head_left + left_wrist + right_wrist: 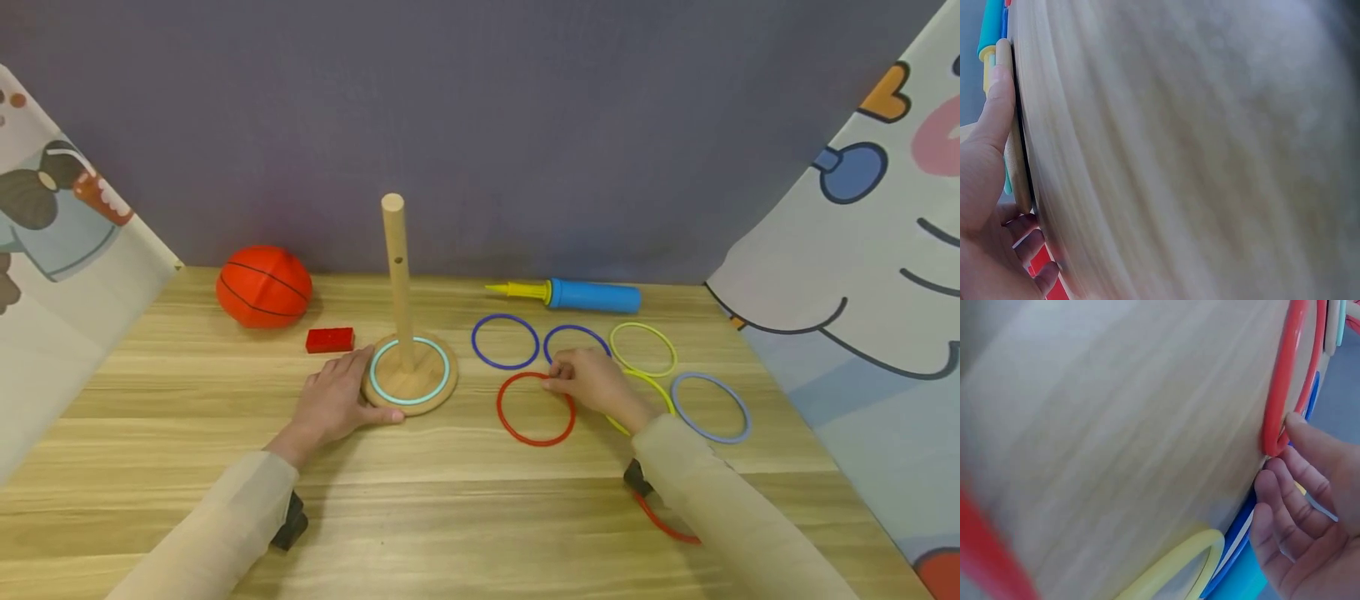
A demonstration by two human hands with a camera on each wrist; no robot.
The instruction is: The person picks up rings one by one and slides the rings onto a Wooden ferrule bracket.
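Note:
A wooden ring-toss stand [396,275] with an upright peg rises from a round base, around which a light teal ring [447,379] lies flat. My left hand [330,400] grips that base at its left and front edges, thumb along the front and fingers at the side. Over on the right, my right hand [595,382] pinches the far right edge of a red ring [501,421] between thumb and fingers. In the right wrist view, the thumb touches the red ring [1282,381] at its end, with the fingers curled beneath.
Two dark blue rings [473,342], two yellow rings [675,354] and a pale blue ring [748,425] lie around the right hand. Another red ring [663,527] is partly under the right sleeve. Behind are a blue and yellow hand pump [596,296], a red brick [330,340] and a ball [264,287].

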